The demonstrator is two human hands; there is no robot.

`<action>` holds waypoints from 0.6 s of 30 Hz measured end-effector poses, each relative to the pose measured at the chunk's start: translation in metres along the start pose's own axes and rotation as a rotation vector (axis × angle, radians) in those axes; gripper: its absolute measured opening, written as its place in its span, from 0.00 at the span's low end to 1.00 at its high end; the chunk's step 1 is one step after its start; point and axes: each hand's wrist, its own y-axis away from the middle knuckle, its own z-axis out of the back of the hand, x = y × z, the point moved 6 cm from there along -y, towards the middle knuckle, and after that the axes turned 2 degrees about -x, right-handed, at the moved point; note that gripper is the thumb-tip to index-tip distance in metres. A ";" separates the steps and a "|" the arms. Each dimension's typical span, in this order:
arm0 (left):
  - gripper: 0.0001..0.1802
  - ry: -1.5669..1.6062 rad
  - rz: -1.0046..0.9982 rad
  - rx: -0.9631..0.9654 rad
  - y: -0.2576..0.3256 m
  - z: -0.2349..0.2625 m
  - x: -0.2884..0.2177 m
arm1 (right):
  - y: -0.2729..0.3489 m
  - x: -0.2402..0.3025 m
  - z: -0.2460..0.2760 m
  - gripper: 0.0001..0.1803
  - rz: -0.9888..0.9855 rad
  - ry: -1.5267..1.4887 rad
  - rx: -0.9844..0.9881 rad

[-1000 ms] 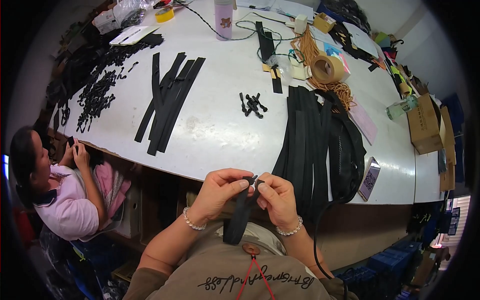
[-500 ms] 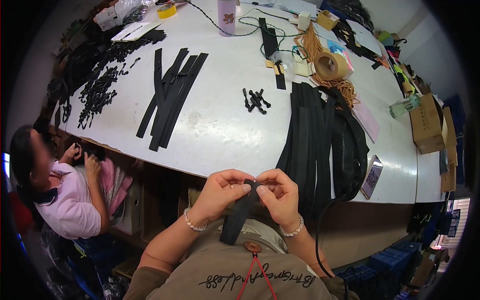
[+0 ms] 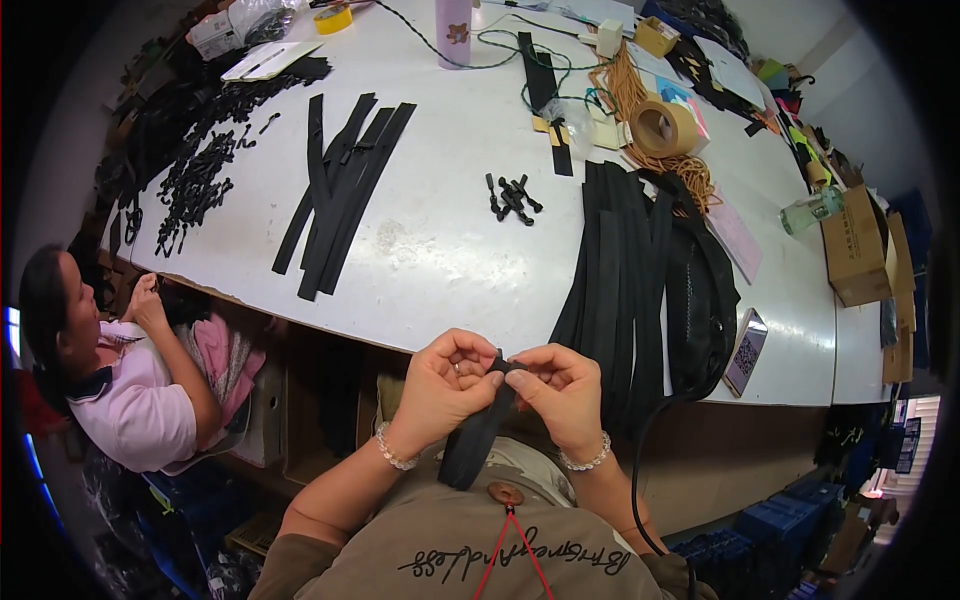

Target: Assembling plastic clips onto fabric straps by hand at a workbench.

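Both my hands pinch the upper end of a black zipper strip [image 3: 470, 440] at the table's near edge. Its lower part hangs down in front of my shirt. My left hand [image 3: 448, 378] grips it from the left, thumb and fingertips together. My right hand [image 3: 560, 385] holds the same end, its thumb close to the other thumb. What lies between the fingertips is too small to make out. Ahead on the table lies a small cluster of black zipper pulls [image 3: 514, 199]. A thick bundle of long black zipper strips [image 3: 610, 290] lies to the right, its near ends hanging over the edge.
Further strips [image 3: 345, 200] lie at left centre, beside a heap of black pulls [image 3: 195, 190]. On the right are a black bag [image 3: 697, 310], a phone [image 3: 745, 352], a tape roll [image 3: 663, 130] and a cardboard box [image 3: 857, 247]. A co-worker [image 3: 140, 390] sits at the left.
My hands stay at the strip's upper end; the left fingers have lifted slightly and the grip has shifted a little. The co-worker's hands have come together and moved up.
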 end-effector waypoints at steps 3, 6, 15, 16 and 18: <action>0.17 -0.026 -0.009 0.001 0.000 0.000 0.002 | -0.002 -0.004 0.001 0.08 -0.052 0.031 0.001; 0.17 -0.025 -0.001 -0.004 0.000 0.000 0.002 | -0.003 -0.008 0.002 0.08 -0.099 0.000 0.005; 0.18 -0.046 0.021 0.034 -0.001 -0.004 0.005 | -0.004 -0.015 -0.001 0.07 -0.112 -0.061 0.059; 0.18 -0.045 0.022 0.033 -0.001 -0.004 0.007 | -0.003 -0.015 -0.002 0.07 -0.113 -0.061 0.059; 0.18 -0.058 -0.029 0.031 -0.001 -0.005 0.008 | -0.003 -0.016 -0.002 0.08 -0.090 -0.060 0.025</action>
